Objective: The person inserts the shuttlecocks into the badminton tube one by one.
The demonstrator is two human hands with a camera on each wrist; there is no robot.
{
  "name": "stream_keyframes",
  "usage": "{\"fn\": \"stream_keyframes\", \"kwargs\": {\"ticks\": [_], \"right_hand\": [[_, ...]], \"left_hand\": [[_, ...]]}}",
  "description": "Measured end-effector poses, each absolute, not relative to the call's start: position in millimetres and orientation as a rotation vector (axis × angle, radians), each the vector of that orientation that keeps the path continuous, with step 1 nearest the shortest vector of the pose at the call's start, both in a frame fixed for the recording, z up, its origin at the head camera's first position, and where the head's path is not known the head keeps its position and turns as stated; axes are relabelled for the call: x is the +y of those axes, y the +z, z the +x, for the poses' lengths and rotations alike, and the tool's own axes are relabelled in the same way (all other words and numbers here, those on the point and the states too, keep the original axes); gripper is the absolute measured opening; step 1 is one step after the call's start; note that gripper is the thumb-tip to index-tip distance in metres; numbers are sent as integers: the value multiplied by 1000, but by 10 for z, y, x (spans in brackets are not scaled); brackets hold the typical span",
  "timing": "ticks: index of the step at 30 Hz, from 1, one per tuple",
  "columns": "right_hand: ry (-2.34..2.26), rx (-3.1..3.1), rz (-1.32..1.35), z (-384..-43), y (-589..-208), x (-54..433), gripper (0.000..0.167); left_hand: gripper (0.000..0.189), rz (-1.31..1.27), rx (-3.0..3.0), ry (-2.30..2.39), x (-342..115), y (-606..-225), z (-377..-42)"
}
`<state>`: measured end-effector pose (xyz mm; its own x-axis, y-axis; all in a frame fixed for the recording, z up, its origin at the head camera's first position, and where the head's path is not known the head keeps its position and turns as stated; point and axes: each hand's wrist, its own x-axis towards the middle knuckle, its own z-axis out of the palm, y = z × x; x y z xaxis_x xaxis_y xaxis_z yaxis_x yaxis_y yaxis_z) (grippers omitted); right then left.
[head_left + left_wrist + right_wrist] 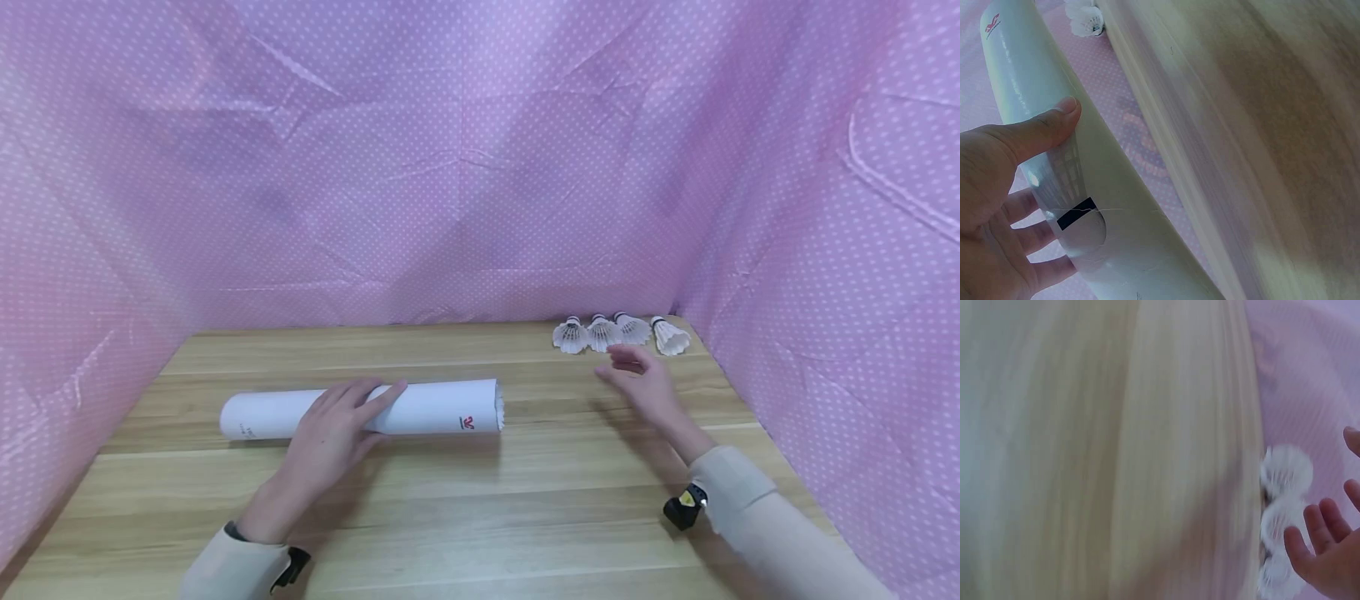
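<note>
White tube: partly hidden under my left hand
Left-end print: too small to read
Far shuttlecocks: blurred in my right-wrist view

Beige sleeves; black wrist devices, right one yellow-marked.

White tube carries red logo near right end, tiny lettering beside it, too small to read. Dark small print at left end, also illegible. Near side shows printed shuttlecock picture.
</note>
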<state>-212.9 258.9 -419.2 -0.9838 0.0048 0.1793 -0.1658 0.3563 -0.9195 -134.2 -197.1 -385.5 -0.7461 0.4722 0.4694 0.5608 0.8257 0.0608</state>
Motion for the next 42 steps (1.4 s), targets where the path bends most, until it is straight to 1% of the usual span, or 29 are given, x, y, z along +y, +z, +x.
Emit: {"fn": "stream_keyframes", "kwargs": {"ticks": [11, 16, 19, 22, 29, 32, 42], "right_hand": [[1539, -2397, -193, -2301, -4260, 3096, 58], [1502, -2374, -370, -2355, -4264, 3243, 63], [1476, -2375, -429, -2401, -4289, 3303, 63], [1464, -2348, -479, -2449, -4326, 3350, 64], [1482, -2331, -565, -2580, -4378, 3446, 72], [1477, -2339, -592, -2630, -4390, 3458, 73], [1439, -2314, -606, -2764, -4442, 3405, 66]], "left_hand": [[83, -761, -2573, -269, -1987, -3866, -1344], [84, -767, -2567, -274, -1981, -3863, -1350], [83, -772, -2564, -273, -1979, -3866, -1352], [83, -779, -2565, -274, -1976, -3871, -1353], [84, -788, -2549, -285, -1959, -3882, -1374], [84, -796, -2544, -281, -1955, -3888, -1377], [82, -768, -2579, -272, -1953, -3886, -1372]]}}
